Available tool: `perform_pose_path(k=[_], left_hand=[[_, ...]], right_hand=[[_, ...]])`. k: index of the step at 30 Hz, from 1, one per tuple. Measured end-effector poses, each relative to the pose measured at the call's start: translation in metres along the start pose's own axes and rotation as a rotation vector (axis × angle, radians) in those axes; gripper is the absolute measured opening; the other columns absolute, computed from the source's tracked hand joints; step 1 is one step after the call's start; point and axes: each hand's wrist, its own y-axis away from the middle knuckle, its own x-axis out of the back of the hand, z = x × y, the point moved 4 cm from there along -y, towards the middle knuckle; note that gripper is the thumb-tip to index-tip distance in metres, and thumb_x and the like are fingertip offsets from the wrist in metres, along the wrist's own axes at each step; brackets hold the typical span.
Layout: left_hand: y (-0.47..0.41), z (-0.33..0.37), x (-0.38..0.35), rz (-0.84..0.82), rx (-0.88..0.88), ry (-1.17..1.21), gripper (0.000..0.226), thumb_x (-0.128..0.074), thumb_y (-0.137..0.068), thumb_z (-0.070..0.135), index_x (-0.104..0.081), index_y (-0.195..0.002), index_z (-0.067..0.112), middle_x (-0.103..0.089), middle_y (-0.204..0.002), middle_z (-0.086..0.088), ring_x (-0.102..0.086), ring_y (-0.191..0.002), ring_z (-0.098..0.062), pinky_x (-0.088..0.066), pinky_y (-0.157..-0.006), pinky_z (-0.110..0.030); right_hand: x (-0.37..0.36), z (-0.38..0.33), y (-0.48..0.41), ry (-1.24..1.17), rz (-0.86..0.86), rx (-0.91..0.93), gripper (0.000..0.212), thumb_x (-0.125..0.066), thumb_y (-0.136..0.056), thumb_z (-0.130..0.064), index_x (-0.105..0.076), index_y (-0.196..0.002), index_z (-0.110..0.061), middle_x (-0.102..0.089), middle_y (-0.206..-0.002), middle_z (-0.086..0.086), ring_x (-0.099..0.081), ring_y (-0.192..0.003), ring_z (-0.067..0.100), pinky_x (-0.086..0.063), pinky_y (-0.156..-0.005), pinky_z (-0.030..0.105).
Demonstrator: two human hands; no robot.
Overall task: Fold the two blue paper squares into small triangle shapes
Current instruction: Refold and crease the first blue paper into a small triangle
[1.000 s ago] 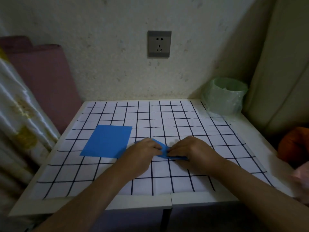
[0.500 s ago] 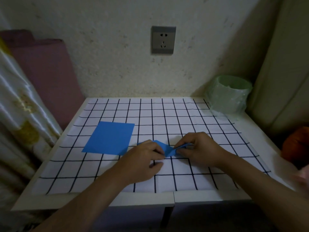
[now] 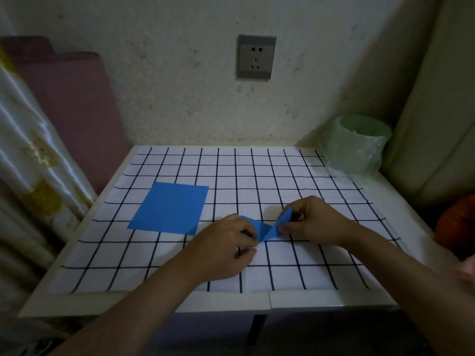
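A flat blue paper square (image 3: 171,209) lies on the left half of the checked table cover (image 3: 257,176). To its right, a second blue paper (image 3: 270,228), folded small, sits between both hands. My left hand (image 3: 226,245) presses its left part down on the cover with curled fingers. My right hand (image 3: 316,222) pinches the right flap and holds it lifted, tilted up off the cover. Part of the folded paper is hidden under my left fingers.
A green bin lined with a clear bag (image 3: 357,145) stands at the back right corner. A wall socket (image 3: 256,57) sits above the table. A pink roll (image 3: 74,109) and a curtain (image 3: 30,163) flank the left edge; an orange object (image 3: 457,222) lies right.
My right hand has raised the right flap of the folded paper from flat on the cover to a steep upward tilt. My left hand stays pressed on the left part.
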Motion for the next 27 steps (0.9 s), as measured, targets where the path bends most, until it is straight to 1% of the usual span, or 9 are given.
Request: perform_pose_path(k=[3,5,7,10,12,14,17,20,27], left_hand=[[0.000,-0.001,-0.001,0.008,0.009,0.007,0.022,-0.062,-0.088,0.028,-0.077,-0.095,0.015,-0.066,-0.100,0.007,-0.055,-0.094,-0.005,-0.051,-0.077,-0.027],[-0.001,0.000,-0.001,0.016,0.009,0.003,0.022,-0.062,-0.088,0.028,-0.077,-0.096,0.014,-0.068,-0.098,0.006,-0.057,-0.092,-0.006,-0.052,-0.078,-0.028],[0.000,0.002,0.000,0.029,-0.002,0.002,0.022,-0.063,-0.088,0.028,-0.077,-0.097,0.014,-0.069,-0.097,0.005,-0.059,-0.091,-0.007,-0.054,-0.078,-0.029],[0.000,0.003,0.000,0.044,0.011,0.012,0.028,-0.062,-0.088,0.033,-0.071,-0.109,0.017,-0.068,-0.101,0.005,-0.057,-0.095,-0.006,-0.053,-0.081,-0.030],[0.000,0.004,-0.003,0.011,0.014,-0.011,0.041,-0.059,-0.091,0.038,-0.061,-0.128,0.022,-0.063,-0.104,0.007,-0.052,-0.098,-0.005,-0.049,-0.082,-0.026],[-0.001,0.006,-0.007,-0.033,-0.005,-0.055,0.047,-0.055,-0.094,0.042,-0.056,-0.136,0.024,-0.054,-0.098,0.008,-0.046,-0.095,-0.004,-0.048,-0.077,-0.027],[-0.002,0.005,-0.009,-0.038,0.008,-0.056,0.044,-0.053,-0.095,0.043,-0.062,-0.132,0.021,-0.049,-0.095,0.008,-0.046,-0.094,-0.009,-0.049,-0.075,-0.035],[-0.002,0.004,-0.011,-0.028,-0.002,-0.074,0.043,-0.052,-0.095,0.044,-0.064,-0.128,0.020,-0.049,-0.095,0.009,-0.047,-0.095,-0.009,-0.049,-0.074,-0.035],[-0.001,0.002,-0.013,-0.031,0.012,-0.063,0.045,-0.053,-0.093,0.046,-0.064,-0.128,0.019,-0.047,-0.097,0.010,-0.045,-0.096,-0.007,-0.049,-0.076,-0.032]], right_hand=[[-0.003,0.000,-0.007,0.052,0.057,-0.103,0.012,-0.076,-0.082,-0.027,-0.074,-0.080,-0.016,-0.072,-0.075,0.003,-0.066,-0.068,0.017,-0.056,-0.067,0.032],[-0.006,-0.001,-0.011,0.115,0.080,-0.145,0.021,-0.075,-0.081,-0.029,-0.070,-0.074,-0.010,-0.067,-0.067,0.006,-0.058,-0.057,0.014,-0.049,-0.055,0.023],[-0.008,-0.002,-0.014,0.159,0.098,-0.177,0.022,-0.076,-0.080,-0.030,-0.067,-0.067,-0.013,-0.057,-0.055,-0.004,-0.048,-0.048,0.003,-0.036,-0.043,0.010],[-0.010,-0.003,-0.017,0.200,0.100,-0.208,0.014,-0.076,-0.077,-0.029,-0.074,-0.075,-0.015,-0.059,-0.056,-0.007,-0.050,-0.044,-0.002,-0.033,-0.038,0.007],[-0.010,-0.003,-0.019,0.199,0.095,-0.225,0.012,-0.077,-0.076,-0.028,-0.075,-0.076,-0.017,-0.061,-0.057,-0.007,-0.051,-0.044,-0.003,-0.034,-0.037,0.007],[-0.010,-0.003,-0.020,0.208,0.095,-0.240,0.013,-0.078,-0.075,-0.029,-0.076,-0.078,-0.017,-0.064,-0.061,-0.004,-0.052,-0.048,-0.001,-0.036,-0.038,0.008],[-0.011,-0.003,-0.020,0.229,0.109,-0.240,0.015,-0.077,-0.077,-0.031,-0.073,-0.072,-0.017,-0.063,-0.060,-0.003,-0.051,-0.046,0.000,-0.034,-0.036,0.007],[-0.012,-0.004,-0.018,0.239,0.134,-0.228,0.016,-0.076,-0.079,-0.032,-0.069,-0.068,-0.022,-0.060,-0.058,-0.009,-0.052,-0.046,-0.004,-0.035,-0.038,0.008],[-0.017,-0.011,-0.012,0.303,0.188,-0.168,0.020,-0.073,-0.084,-0.029,-0.072,-0.089,-0.010,-0.067,-0.079,0.002,-0.055,-0.064,0.006,-0.044,-0.058,0.018]])
